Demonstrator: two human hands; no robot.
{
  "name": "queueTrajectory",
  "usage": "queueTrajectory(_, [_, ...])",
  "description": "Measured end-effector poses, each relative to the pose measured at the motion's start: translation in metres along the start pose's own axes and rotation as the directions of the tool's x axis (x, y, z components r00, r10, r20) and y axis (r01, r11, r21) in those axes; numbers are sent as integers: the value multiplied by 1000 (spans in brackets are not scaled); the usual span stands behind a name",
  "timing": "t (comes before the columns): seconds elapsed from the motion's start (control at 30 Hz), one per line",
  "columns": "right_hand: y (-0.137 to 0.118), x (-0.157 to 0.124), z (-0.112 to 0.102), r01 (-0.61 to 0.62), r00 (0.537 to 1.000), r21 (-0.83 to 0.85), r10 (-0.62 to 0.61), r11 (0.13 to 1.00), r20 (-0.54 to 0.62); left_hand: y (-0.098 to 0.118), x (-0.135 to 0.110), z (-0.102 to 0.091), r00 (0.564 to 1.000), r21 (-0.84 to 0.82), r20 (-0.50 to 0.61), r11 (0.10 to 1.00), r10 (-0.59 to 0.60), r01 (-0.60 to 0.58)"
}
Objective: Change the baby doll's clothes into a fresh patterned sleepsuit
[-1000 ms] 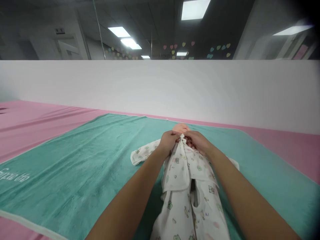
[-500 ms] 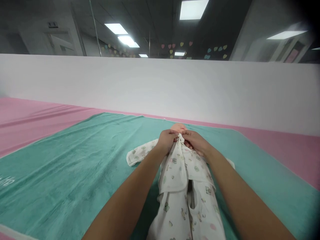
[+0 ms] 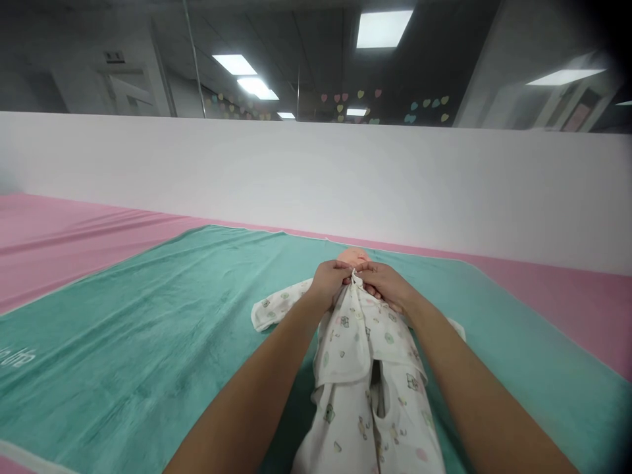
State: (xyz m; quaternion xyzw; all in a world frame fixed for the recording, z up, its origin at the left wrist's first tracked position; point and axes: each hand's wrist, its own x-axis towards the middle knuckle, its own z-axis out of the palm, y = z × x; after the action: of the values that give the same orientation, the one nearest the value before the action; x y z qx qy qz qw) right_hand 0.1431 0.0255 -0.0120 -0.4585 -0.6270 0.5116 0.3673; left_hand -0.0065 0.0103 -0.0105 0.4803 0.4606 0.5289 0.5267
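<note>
A baby doll (image 3: 353, 255) lies on its back, dressed in a white baby top (image 3: 344, 355) printed with small animals and matching trousers (image 3: 340, 428). At the collar, my left hand (image 3: 332, 279) pinches the left side of the neckline. My right hand (image 3: 386, 282) pinches the same gathered spot from the other side, fingertips almost meeting. The cloth there is drawn up into a small peak. Whatever fastener sits between the fingers is hidden. One sleeve (image 3: 279, 304) stretches out to the left; the other is mostly behind my right forearm.
Beneath the doll spreads a green blanket (image 3: 148, 342) with white lettering at its left edge, over a pink sheet (image 3: 74, 237). A white low wall (image 3: 296, 178) runs along the back, with dark glass (image 3: 276, 39) above it reflecting ceiling lights.
Both hands stay at the collar with the cloth pinched, shifting only very slightly. The whole view has moved a little, so everything sits slightly lower.
</note>
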Motion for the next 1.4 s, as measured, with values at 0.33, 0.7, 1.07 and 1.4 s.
queueTrajectory(0.33, [-5, -1, 6, 25, 996, -133, -36, 991, -85, 7, -5, -1, 1000, 127, 3, 992, -4, 4])
queueTrajectory(0.7, [2, 2, 5, 78, 993, -39, -81, 996, -89, 0, 1, 1, 998, 118, -39, 992, 54, -49])
queueTrajectory(1.07, [-1, -50, 43, 36, 866, -712, -378, 702, -328, -27, -51, -12, 915, 264, 86, 877, 393, -402])
queueTrajectory(1.4, [8, -54, 28, 61, 880, -513, -288, 856, -376, -27, -51, -11, 869, 353, 175, 794, 463, -494])
